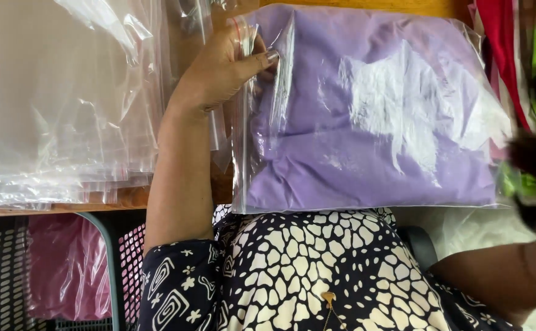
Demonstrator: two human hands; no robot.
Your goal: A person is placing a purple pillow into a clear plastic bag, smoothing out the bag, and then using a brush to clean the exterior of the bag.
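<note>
Wooden table (354, 6) bears a bagged purple cloth (366, 122); left hand (225, 67) pinches its left edge, best held flat; right hand unseen.

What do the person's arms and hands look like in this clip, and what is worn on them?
Both forearms are bare. The left hand has a glossy thumbnail and no visible ring. A short sleeve in dark navy with cream swirl and flower prints covers the left upper arm. The right hand is out of frame; only its bare forearm shows.

Single head view, looking steeply down, close over table edge (47, 210)
</note>
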